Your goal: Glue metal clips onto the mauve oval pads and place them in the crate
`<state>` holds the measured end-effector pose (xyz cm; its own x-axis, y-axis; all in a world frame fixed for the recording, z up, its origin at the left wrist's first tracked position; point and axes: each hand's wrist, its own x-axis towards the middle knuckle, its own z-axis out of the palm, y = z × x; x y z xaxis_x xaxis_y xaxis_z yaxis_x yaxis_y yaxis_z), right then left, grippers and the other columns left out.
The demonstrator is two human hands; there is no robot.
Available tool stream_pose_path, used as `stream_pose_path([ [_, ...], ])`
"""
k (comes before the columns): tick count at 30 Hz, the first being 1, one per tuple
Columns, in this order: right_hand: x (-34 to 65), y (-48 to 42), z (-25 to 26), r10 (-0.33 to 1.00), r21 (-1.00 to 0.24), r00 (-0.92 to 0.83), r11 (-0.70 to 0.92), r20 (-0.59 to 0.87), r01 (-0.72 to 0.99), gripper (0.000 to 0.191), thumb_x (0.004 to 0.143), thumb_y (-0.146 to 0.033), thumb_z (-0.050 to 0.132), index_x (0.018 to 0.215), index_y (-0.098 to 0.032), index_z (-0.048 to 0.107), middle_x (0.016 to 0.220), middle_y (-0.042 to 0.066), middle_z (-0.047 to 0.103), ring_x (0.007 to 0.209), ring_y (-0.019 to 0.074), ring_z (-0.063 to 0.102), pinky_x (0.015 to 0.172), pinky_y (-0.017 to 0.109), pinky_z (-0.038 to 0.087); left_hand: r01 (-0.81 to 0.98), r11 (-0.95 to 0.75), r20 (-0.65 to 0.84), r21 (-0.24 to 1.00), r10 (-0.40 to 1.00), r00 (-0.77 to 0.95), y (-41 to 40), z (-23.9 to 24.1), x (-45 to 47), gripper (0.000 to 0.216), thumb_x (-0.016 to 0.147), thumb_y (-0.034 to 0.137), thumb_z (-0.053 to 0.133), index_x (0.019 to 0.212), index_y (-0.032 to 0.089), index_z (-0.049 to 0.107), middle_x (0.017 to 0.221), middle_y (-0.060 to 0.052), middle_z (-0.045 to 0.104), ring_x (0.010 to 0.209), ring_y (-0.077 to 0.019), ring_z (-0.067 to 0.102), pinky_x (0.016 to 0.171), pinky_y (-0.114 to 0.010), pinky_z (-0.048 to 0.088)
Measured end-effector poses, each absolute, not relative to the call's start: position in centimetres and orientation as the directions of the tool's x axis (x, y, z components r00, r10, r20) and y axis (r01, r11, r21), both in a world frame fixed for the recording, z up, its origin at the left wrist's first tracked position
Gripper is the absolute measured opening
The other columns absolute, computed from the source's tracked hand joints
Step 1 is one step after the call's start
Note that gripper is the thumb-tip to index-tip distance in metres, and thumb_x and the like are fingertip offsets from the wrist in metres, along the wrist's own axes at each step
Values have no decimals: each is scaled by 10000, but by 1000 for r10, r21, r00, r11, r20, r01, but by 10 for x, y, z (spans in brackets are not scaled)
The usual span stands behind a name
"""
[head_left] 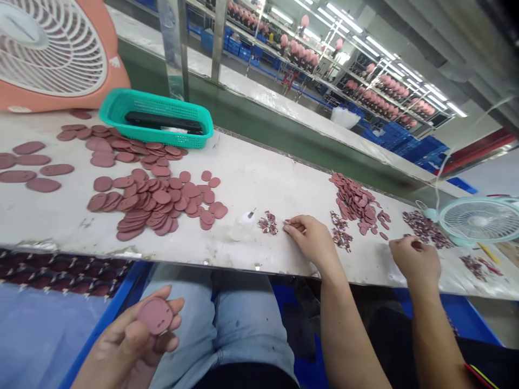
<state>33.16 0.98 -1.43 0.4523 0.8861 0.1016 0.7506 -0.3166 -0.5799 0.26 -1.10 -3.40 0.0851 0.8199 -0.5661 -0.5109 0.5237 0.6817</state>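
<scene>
My left hand is low at the bottom left, over my lap and below the table edge. Its fingers are closed round a dusty-pink oval disc with two slots, held flat against the fingertips. My right hand does not show. On the white table straight ahead lies a loose heap of the same pink discs. More of them are spread further left and up by the basket.
A person seated at my right has two bare arms on the table; one hand pinches small dark parts, the other is closed. Beside them lie another disc pile, a teal basket, an orange fan and a small teal fan.
</scene>
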Motion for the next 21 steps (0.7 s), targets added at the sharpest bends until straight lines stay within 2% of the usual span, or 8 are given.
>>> stream_pose_path([
  [5,285,-13,-9,899,-791,423,-176,114,586,350,841,-519,673,964,-192,692,912,92,764,803,237,723,746,381,593,-542,594,-642,594,757,126,-17,-13,10,496,397,486,978,801,237,836,673,-9,798,521,-111,684,473,-129,545],
  [7,255,-22,0,958,-899,283,-88,42,429,324,831,-514,711,967,-221,713,888,53,778,765,205,744,702,327,619,-517,617,-666,593,737,117,-20,-4,13,506,379,500,977,781,226,838,662,-23,788,524,-110,673,478,-140,545],
  [8,240,-25,4,986,-957,169,-55,-6,285,262,833,-458,741,970,-236,726,891,38,784,773,191,752,703,302,623,-508,627,-672,591,731,120,-21,-1,14,498,379,503,976,768,223,838,655,-28,781,524,-108,664,479,-145,544],
  [10,213,-28,11,998,-998,-36,-43,-45,51,151,846,-322,769,984,-264,747,922,13,792,806,165,758,732,265,621,-499,641,-670,584,727,150,-23,2,14,489,399,508,973,767,214,840,652,-30,763,529,-103,644,484,-149,537],
  [11,202,-28,13,994,-999,-104,-42,-41,-3,146,846,-259,773,991,-268,755,930,7,793,816,155,757,747,253,616,-497,646,-661,579,729,178,-23,1,13,493,416,516,969,774,203,840,641,-26,744,531,-100,629,482,-149,530],
  [14,185,-25,16,986,-997,-167,19,7,71,172,832,-178,782,991,-243,769,880,2,789,776,137,741,724,224,594,-485,653,-598,581,747,290,-26,-8,6,470,515,527,943,800,168,837,638,-15,683,559,-101,595,494,-158,519],
  [17,183,-22,16,978,-978,-201,92,53,189,143,824,-175,792,962,-205,770,822,7,776,726,128,712,679,213,563,-460,667,-553,586,745,374,-28,-19,-1,351,645,480,899,775,163,825,680,-22,675,598,-111,595,529,-178,532],
  [21,183,-20,17,966,-947,-236,168,102,275,121,828,-180,799,943,-200,769,809,1,773,712,121,691,688,217,540,-465,675,-569,573,736,367,-31,-19,-2,342,640,478,902,733,163,807,649,-14,661,586,-112,594,512,-172,513],
])
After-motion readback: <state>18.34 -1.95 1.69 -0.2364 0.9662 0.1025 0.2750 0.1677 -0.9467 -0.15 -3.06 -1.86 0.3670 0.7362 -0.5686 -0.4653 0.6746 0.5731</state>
